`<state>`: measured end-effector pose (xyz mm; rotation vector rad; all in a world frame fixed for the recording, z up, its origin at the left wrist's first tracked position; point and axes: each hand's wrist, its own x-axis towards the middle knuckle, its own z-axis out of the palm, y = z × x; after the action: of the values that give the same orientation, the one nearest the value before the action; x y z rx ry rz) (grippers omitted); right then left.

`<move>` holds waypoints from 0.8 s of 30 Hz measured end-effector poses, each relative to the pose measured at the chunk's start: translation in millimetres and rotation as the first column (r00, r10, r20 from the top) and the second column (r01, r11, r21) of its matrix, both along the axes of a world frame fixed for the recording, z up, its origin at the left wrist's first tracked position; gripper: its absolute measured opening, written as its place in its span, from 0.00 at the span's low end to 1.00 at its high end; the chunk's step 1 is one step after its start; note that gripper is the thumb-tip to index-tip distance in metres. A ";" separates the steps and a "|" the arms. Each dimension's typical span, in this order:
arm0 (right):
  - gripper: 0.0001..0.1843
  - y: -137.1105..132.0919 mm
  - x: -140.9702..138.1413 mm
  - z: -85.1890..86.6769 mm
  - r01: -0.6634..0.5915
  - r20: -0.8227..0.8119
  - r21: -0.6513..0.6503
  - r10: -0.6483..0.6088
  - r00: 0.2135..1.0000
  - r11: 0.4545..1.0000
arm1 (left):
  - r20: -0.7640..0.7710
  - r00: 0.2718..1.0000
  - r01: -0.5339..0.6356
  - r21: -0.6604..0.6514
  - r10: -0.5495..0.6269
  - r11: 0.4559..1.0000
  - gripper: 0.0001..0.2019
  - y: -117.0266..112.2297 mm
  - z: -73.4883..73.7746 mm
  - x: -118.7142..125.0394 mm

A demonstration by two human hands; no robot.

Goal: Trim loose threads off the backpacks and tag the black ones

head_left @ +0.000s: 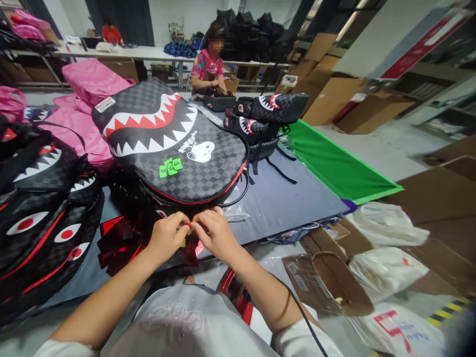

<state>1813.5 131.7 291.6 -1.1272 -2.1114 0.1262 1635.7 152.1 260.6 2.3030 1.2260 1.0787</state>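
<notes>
At the table's front edge, my left hand (pixel 169 233) and my right hand (pixel 214 233) meet fingertip to fingertip. Both are closed in a pinch on a small red thing (pixel 188 224), mostly hidden by the fingers. Glossy dark red pieces (pixel 191 252) show just below them; whether these are attached to it I cannot tell. Right beyond my hands lies a dark checkered backpack (pixel 208 183) with a shark-mouth print, a white dog figure and green money prints. It rests on other dark bags. More glossy red tag-like pieces (pixel 119 245) are piled left of my left hand.
Dark shark-print backpacks (pixel 40 213) crowd the left, with pink bags (pixel 89 84) behind. Smaller shark bags (pixel 256 119) are stacked on the grey tabletop (pixel 293 191). A green cloth (pixel 338 163), cardboard boxes (pixel 327 282) and white plastic bags (pixel 386 270) lie right. A person (pixel 208 69) sits across.
</notes>
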 end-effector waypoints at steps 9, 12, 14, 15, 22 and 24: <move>0.09 -2.9 -0.7 -1.3 0.012 -0.040 0.002 -0.012 0.999 1.000 | 0.004 0.999 0.052 0.053 -0.052 0.997 0.05 -1.9 0.6 -0.4; 0.09 -3.9 1.1 -0.8 0.001 -0.047 0.005 0.000 0.999 1.000 | -0.004 0.996 0.088 0.048 -0.088 0.995 0.09 -3.5 3.4 3.6; 0.09 -4.5 2.4 -0.8 -0.006 -0.059 0.002 0.006 0.998 1.000 | -0.014 1.000 -0.018 0.113 0.020 0.993 0.08 -5.0 4.7 6.9; 0.09 -4.7 3.1 -0.9 -0.011 -0.072 -0.002 0.010 0.997 1.000 | -0.016 0.998 -0.052 0.121 0.055 0.991 0.08 -5.6 5.2 8.2; 0.07 -4.0 5.1 -5.1 -0.026 -0.087 0.056 0.031 0.996 0.998 | -0.038 0.999 0.029 0.033 -0.027 0.999 0.08 -6.7 5.8 9.0; 0.07 -4.2 4.8 -7.0 -0.012 -0.109 0.048 0.018 0.994 0.999 | -0.051 0.998 -0.036 0.037 0.038 0.999 0.06 -6.8 6.0 9.3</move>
<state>1818.3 127.5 284.6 -1.0528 -2.0157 0.1409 1645.0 145.2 266.6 2.3577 1.2829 1.0685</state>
